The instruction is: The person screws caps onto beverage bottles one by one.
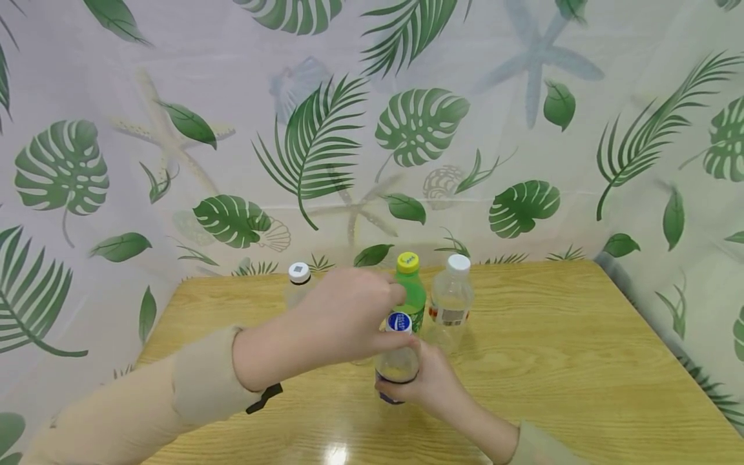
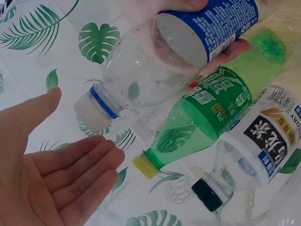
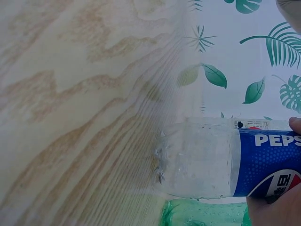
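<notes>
My right hand [image 1: 436, 381] grips a clear plastic Pepsi bottle [image 1: 401, 365] round its blue label, near the middle of the table. Its white cap [image 2: 96, 110] with a blue band below is on the neck. My left hand [image 2: 66, 183] is beside that cap, thumb spread from the extended fingers, nothing between them; in the head view it covers part of the group. A green bottle [image 1: 411, 290] with a yellow cap stands just behind the Pepsi bottle. In the right wrist view, the lower part of the Pepsi bottle [image 3: 202, 160] looks transparent.
A clear bottle [image 1: 453, 290] with a white cap stands at the right of the group. Another bottle [image 1: 298, 290], white-topped with a dark band, is partly hidden behind the left hand. The wooden table [image 1: 552, 349] ends at a leaf-patterned curtain [image 1: 349, 51].
</notes>
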Motion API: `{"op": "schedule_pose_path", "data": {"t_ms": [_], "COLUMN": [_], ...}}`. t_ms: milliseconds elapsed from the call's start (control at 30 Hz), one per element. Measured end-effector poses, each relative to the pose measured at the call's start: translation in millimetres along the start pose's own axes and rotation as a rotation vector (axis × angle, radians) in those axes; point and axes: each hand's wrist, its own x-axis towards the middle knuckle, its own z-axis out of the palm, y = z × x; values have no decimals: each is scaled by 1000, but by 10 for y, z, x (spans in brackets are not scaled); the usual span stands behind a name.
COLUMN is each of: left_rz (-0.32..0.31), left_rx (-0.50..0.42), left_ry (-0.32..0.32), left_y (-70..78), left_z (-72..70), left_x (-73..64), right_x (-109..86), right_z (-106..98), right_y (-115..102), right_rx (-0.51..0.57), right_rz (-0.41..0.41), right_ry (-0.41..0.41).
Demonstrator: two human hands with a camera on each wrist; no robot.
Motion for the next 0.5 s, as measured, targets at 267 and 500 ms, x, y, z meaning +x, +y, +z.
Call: {"op": "schedule_pose_path", "data": {"t_ms": [267, 500], "left_rz": [-55, -41], "left_rx": [-50, -215], "left_ry": [-20, -126], "left_y": [-28, -65], "left_z": [47, 15], "left_x": [8, 44], "right_x": [4, 3], "right_z": [15, -13], "right_y": [-8, 2], "right_rx": [13, 24], "right_rz": [63, 59], "right_ry": [14, -10]}}
